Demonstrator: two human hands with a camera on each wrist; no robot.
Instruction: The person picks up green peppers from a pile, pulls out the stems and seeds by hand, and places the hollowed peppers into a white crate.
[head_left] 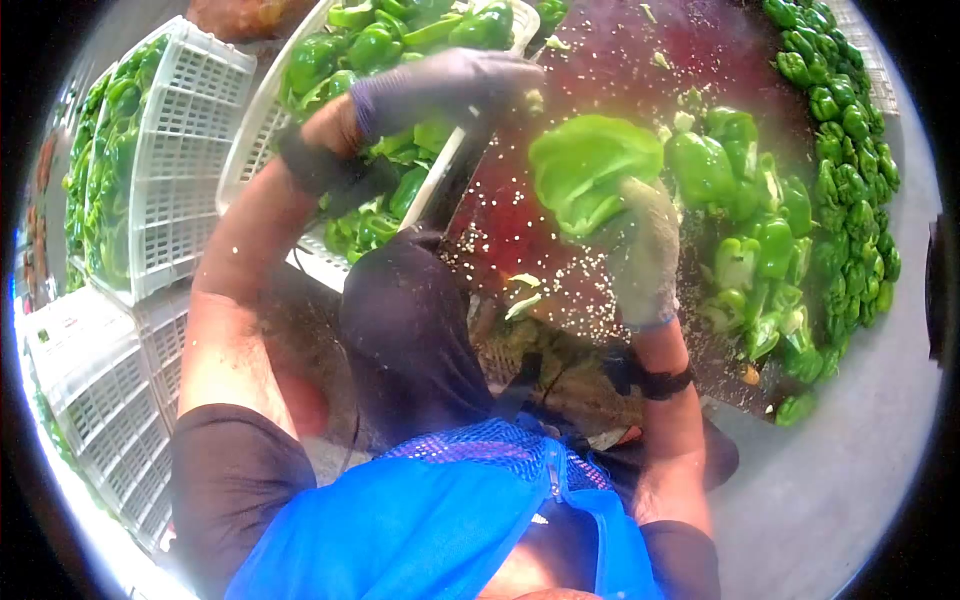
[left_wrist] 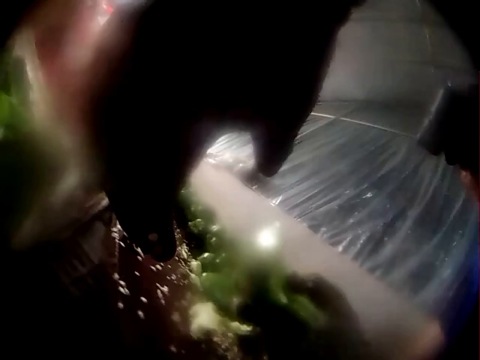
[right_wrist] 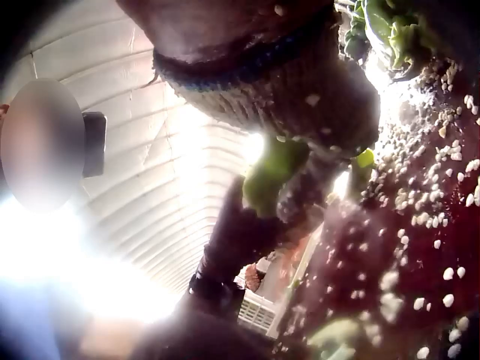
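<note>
My gloved right hand (head_left: 645,260) grips a large opened green bell pepper (head_left: 592,165) above the dark red board (head_left: 505,215). Part of that pepper (right_wrist: 271,180) shows beneath the glove (right_wrist: 300,105) in the right wrist view. My left hand (head_left: 445,88), also gloved, reaches across the rim of a white crate (head_left: 440,185) toward the board, its fingers extended. Dark against the light in the left wrist view, the left hand (left_wrist: 225,82) has thumb and fingers apart with nothing between them. Pale seeds lie scattered over the board.
Cut green peppers (head_left: 765,240) lie on the board right of my right hand. A long pile of whole peppers (head_left: 850,170) lines the far right edge. More white crates (head_left: 190,150) of peppers stand at the left. My knee (head_left: 405,330) is beside the board's near edge.
</note>
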